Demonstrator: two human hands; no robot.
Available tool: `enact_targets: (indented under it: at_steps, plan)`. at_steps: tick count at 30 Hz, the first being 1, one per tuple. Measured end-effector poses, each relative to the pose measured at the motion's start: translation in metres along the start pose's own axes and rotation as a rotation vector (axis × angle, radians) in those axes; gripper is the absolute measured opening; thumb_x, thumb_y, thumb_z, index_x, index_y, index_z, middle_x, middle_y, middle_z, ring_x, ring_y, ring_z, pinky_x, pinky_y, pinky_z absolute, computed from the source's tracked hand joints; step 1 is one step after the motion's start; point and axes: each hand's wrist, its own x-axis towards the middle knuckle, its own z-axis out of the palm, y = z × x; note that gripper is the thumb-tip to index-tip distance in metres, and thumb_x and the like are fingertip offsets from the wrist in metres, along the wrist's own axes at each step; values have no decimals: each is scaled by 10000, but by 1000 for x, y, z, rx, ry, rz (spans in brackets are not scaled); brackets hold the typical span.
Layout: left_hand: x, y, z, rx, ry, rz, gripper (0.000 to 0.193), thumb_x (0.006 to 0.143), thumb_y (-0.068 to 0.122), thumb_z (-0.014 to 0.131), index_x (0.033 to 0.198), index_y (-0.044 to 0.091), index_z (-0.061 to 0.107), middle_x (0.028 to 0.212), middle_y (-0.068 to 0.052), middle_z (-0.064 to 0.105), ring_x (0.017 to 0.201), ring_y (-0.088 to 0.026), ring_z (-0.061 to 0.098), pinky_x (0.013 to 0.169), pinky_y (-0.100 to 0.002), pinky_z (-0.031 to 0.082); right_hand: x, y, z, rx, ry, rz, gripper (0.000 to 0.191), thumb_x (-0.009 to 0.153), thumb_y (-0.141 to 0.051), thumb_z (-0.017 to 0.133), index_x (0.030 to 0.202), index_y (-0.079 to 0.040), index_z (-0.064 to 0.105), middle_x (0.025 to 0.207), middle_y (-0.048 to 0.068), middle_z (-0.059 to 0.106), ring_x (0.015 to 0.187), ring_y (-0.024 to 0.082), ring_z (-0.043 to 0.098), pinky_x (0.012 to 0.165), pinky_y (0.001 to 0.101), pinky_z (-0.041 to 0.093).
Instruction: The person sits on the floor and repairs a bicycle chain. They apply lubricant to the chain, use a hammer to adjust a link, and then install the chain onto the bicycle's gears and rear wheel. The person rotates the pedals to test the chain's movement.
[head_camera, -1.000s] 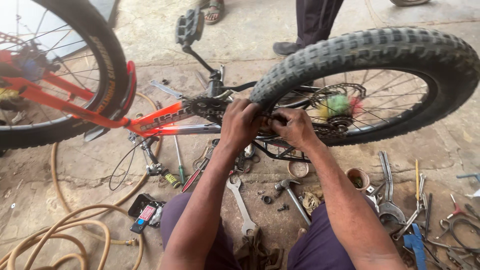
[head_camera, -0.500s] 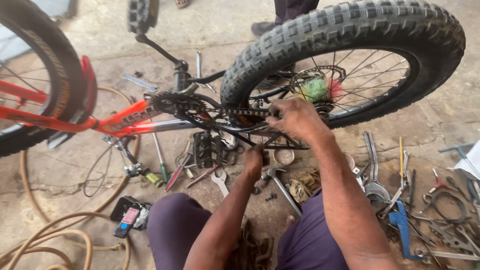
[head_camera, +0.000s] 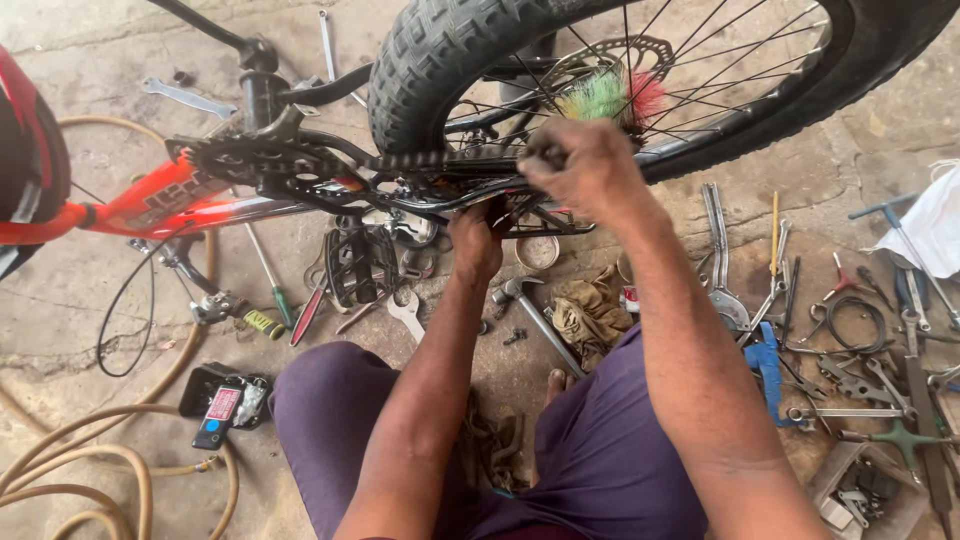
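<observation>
An upturned red bicycle frame (head_camera: 150, 205) lies across the floor with its black knobby rear tyre (head_camera: 440, 50) just beyond my hands. My right hand (head_camera: 585, 170) is closed over the black chain (head_camera: 430, 160) and frame stay near the rear wheel. Reaching up from below, my left hand (head_camera: 475, 240) grips the lower black frame tube beneath the chain. The chainring and crank (head_camera: 250, 160) sit to the left. A green and red bristle brush (head_camera: 610, 95) rings the rear hub.
Loose tools cover the floor: a hammer (head_camera: 530, 310), a spanner (head_camera: 405, 310), screwdrivers (head_camera: 270, 290), pliers and wrenches (head_camera: 850, 370) at right, a rag (head_camera: 590, 310). A tan hose (head_camera: 120, 480) coils at lower left beside a small black case (head_camera: 225, 405).
The view has dipped and moved closer. My left hand has dropped from the top of the chain to under the frame tube. My right hand stays on the chain by the wheel.
</observation>
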Motion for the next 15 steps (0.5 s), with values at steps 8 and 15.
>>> enact_targets:
  at_steps: [8, 15]
  plan:
    - [-1, 9, -15, 492, -62, 70, 173, 985, 133, 582, 976, 21, 713, 844, -121, 722, 740, -233, 675, 627, -395, 542, -21, 10, -42, 201, 179, -55, 139, 934, -144, 812, 905, -81, 691, 785, -20, 641, 654, 64, 584, 550, 220, 499]
    - [-89, 140, -12, 1485, -11, 1114, 177, 916, 238, 754, 878, 86, 671, 808, -125, 665, 733, -344, 658, 618, -481, 489, -13, 6, -37, 496, 251, -58, 149, 937, -87, 846, 923, -78, 698, 806, -13, 658, 709, 52, 575, 667, 231, 483]
